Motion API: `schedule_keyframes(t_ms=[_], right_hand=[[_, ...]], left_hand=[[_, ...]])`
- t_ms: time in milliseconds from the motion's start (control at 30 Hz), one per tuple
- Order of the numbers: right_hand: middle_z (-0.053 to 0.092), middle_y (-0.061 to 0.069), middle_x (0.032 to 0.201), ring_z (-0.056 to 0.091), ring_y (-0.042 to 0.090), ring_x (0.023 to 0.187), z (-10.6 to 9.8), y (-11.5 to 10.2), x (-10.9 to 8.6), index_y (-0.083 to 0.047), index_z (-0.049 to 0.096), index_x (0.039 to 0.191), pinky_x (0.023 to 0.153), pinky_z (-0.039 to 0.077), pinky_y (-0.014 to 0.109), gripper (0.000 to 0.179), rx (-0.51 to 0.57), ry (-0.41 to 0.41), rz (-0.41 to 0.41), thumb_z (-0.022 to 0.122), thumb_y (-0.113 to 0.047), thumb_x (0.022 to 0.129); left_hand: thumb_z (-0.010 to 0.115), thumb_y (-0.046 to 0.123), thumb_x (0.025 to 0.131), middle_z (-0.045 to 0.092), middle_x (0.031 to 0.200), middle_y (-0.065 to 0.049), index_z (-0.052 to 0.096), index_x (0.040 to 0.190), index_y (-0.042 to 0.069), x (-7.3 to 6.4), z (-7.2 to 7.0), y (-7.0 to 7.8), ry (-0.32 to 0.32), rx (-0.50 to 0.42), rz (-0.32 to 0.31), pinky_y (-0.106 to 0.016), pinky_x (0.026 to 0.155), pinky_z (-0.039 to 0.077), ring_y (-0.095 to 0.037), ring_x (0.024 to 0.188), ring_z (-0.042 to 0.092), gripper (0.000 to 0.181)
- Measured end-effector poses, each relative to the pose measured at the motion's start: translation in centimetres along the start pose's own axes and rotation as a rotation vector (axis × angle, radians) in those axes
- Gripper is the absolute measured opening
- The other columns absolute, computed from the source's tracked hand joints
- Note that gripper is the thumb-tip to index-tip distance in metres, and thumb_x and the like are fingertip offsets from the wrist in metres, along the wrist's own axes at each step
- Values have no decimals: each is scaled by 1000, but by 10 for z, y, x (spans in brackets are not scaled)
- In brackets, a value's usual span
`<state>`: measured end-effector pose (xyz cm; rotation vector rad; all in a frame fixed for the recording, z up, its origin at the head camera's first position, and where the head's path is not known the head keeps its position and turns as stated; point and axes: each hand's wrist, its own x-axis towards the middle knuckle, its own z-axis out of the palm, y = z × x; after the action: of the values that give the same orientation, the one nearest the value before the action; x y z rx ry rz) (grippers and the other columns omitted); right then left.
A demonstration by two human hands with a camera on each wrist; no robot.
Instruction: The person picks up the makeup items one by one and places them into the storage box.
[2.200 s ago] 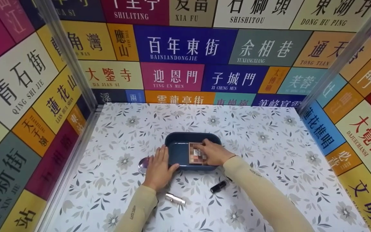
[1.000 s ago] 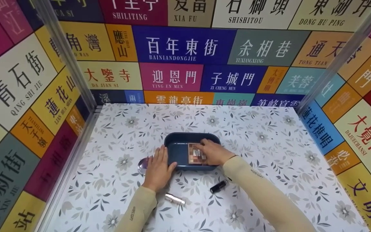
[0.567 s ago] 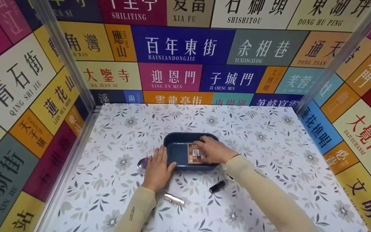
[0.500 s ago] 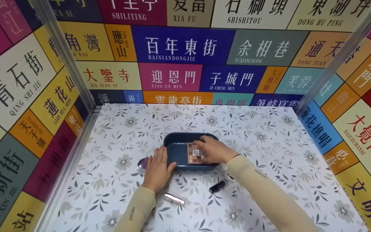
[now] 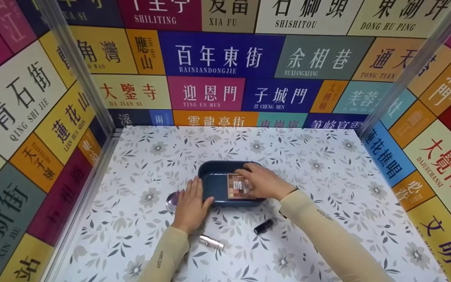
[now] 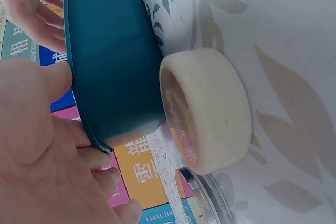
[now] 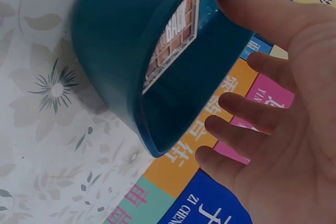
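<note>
Right fingers (image 7: 249, 110) relaxed near palette (image 5: 233, 188) in tray (image 5: 214, 186); left fingers (image 5: 194, 193) touching tray.

A beige left sleeve (image 5: 166, 250) and a beige right sleeve (image 5: 331, 235) are worn, nearer than the tray (image 5: 214, 188). Small dark lettering (image 5: 159, 259) is printed on both.

A dish (image 5: 214, 188) on a table (image 5: 315, 186), with a wall (image 5: 225, 55) behind.
Inside the dish, a palette (image 5: 236, 188) lies to the right, partly under the person's right hand (image 5: 266, 182); the left hand (image 5: 191, 204) is at the left end. A case (image 6: 223, 111) sits just beside that end, a disc (image 5: 172, 202) farther left. In front lie one tube (image 5: 211, 242) and, to its right, another tube (image 5: 264, 226).
</note>
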<state>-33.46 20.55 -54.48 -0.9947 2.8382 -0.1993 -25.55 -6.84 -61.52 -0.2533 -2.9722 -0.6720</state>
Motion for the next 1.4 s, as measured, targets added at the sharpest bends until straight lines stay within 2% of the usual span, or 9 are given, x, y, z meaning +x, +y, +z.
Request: schedule_keyframes(t_ms=[367,700,967,1267,1400], right_hand=[[37,15,155,41,34,139,-11,-8,-15,-27,42,155,112,37,51,84,-5,24,-8,83,-42,83],[38,14,155,44,33,136,-16,-13,-35,-29,42,155,108,41,53,81,-43,82,-53,82,-38,85],[37,14,156,43,34,138,-16,-16,-51,-35,36,157,107,41,55,90,-39,94,-60,86,-33,81],[42,14,151,51,33,129,-12,-20,-72,-29,41,155,95,51,50,88,-37,113,-118,87,-23,80],[46,14,147,54,33,124,-8,-22,-80,-27,45,153,91,53,47,84,-23,135,-129,87,-25,80]], left_hand=[[48,50,104,13,167,-10,21,160,4,0,1,-1,-9,-2,-8,-52,121,11,-29,153,10,77],[46,51,104,24,164,-17,30,156,-1,-1,2,-1,47,33,43,-57,118,21,-33,151,19,76],[54,44,103,25,163,-18,30,156,-1,-1,2,1,47,24,39,-57,118,20,-34,151,19,74],[47,51,103,19,165,-15,26,158,1,-1,1,1,16,26,16,-55,120,16,-33,152,15,77],[47,52,103,18,166,-14,26,158,2,-1,1,-1,15,22,15,-55,120,16,-32,152,14,78]])
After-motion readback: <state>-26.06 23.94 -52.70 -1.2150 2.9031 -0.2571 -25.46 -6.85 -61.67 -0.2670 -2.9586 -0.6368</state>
